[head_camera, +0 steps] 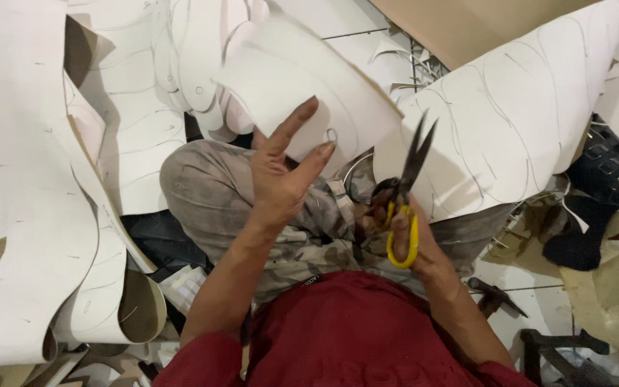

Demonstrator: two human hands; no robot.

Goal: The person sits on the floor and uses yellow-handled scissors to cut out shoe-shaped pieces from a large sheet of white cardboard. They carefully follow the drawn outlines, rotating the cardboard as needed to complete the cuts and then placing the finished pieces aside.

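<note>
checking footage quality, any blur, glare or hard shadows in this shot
Head view: fairly sharp; the scissors blades look slightly soft. White sheet in the left hand is bright but not blown out. Soft shadows fall under the curled sheets at left. Edges bow slightly.

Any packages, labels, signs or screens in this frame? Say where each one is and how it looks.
Small label: narrow dark tab at the trouser waist, just above the red shirt; faint light markings.
Nothing else of the kind: the white sheets carry only drawn curves, and the brown cardboard at the top is plain.
</note>
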